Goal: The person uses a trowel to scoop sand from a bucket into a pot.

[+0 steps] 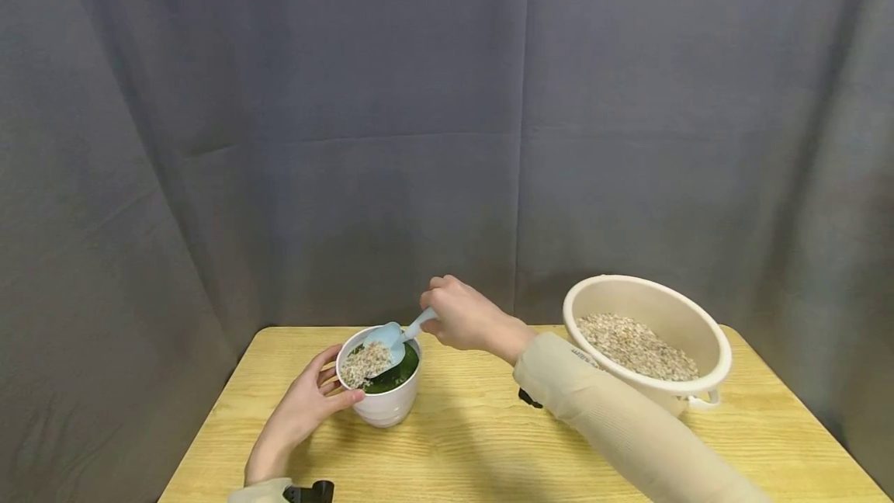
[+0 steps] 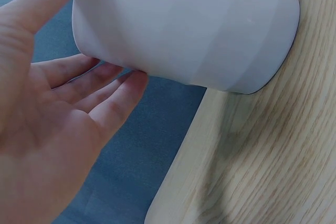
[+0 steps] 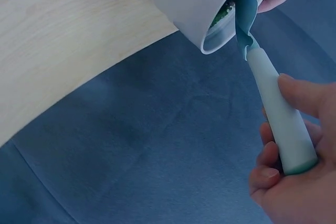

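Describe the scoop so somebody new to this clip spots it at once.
On the wood-grain table, find the white pot at the left. The scoop, gripped by the right hand, slants into it. Pale blue sets it apart from the pot and the cream basin.

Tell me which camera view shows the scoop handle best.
The right wrist view: it shows the handle close up, nearly end to end, with the right hand gripping it. The head view shows only a short part beyond that hand; the left wrist view shows none.

Pot (image 1: 387, 408) and scoop (image 3: 281, 114) look smooth and plastic, table (image 1: 468, 433) wood-grained, curtain (image 1: 391, 138) matt cloth.
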The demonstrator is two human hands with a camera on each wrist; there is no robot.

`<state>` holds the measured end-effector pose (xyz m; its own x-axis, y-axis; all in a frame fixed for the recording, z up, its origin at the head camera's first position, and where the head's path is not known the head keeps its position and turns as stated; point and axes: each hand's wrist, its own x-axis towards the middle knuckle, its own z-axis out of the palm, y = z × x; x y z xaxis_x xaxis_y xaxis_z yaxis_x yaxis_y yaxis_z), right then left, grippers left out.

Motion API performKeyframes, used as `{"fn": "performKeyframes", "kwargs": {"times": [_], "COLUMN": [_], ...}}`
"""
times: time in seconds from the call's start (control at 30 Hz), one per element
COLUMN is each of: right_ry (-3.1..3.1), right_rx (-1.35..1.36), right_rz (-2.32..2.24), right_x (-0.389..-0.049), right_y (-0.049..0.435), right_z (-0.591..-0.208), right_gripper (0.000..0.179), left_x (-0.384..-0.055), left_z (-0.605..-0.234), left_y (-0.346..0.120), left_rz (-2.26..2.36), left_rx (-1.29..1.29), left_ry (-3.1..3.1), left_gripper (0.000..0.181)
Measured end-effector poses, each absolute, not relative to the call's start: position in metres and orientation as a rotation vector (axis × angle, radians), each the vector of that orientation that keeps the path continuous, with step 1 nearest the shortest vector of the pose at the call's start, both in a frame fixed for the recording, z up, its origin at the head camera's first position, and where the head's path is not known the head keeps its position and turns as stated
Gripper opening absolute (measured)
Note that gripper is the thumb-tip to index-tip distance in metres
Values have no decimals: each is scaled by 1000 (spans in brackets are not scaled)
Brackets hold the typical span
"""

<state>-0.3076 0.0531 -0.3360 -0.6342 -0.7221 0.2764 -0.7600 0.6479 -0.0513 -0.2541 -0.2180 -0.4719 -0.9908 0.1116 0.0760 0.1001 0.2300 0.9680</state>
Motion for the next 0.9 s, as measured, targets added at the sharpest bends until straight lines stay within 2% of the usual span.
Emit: {"fn": "performKeyframes", "kwargs": {"times": [0.2,0.67,0.9], "right_ry": [-2645,-2674,-2682], "right_rx": [1213,1200,1187], "right_rz": [154,-7,-105], "right_x": [-306,-306,-305], "right_y": [50,46,46], "right_z": [-327,-312,-305], "right_gripper": [6,14,10], "left_x": [-254,-254,-251], "left_z": [-472,-474,-472], "left_y": [-217,-220,-221], "left_rz": [1930,1932,1920], "left_rx": [204,185,169], "left_ry": [2448,2443,2458], "left_gripper": [87,87,88]}}
